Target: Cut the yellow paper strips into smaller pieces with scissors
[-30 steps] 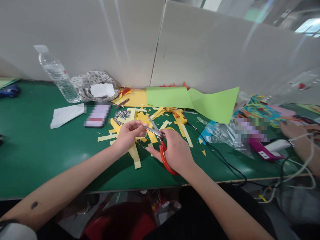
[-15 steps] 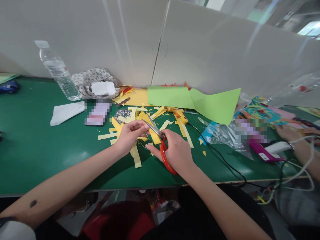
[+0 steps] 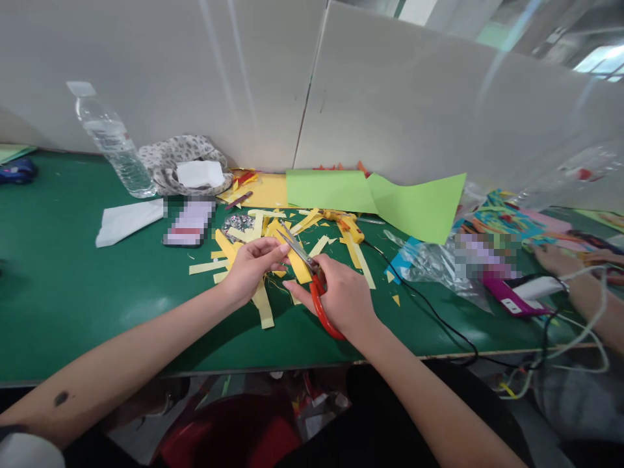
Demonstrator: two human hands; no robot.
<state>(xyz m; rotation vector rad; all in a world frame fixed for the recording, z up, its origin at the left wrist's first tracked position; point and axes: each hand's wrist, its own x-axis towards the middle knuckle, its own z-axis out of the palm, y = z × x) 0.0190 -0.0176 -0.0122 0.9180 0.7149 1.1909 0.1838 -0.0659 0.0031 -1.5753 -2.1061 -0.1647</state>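
Red-handled scissors (image 3: 322,311) are in my right hand (image 3: 348,296), their blades pointing up and left toward my left fingertips. My left hand (image 3: 251,270) is closed in a pinch beside the blades; what it pinches is too small to make out. Yellow and pale paper strips (image 3: 264,305) lie scattered on the green table under and around both hands. A yellow glue gun (image 3: 351,229) lies just beyond my right hand, its black cable running to the right.
Behind are green paper (image 3: 331,188), a water bottle (image 3: 114,146), a patterned cloth bag (image 3: 158,162) and a phone (image 3: 189,224). On the right lie clear plastic (image 3: 439,263), a magenta-and-white tool (image 3: 511,300), cables and another person's hand (image 3: 556,260).
The scissor blades look slightly wider apart near my left fingertips. Both hands stay in nearly the same place, and the whole view has shifted a little.
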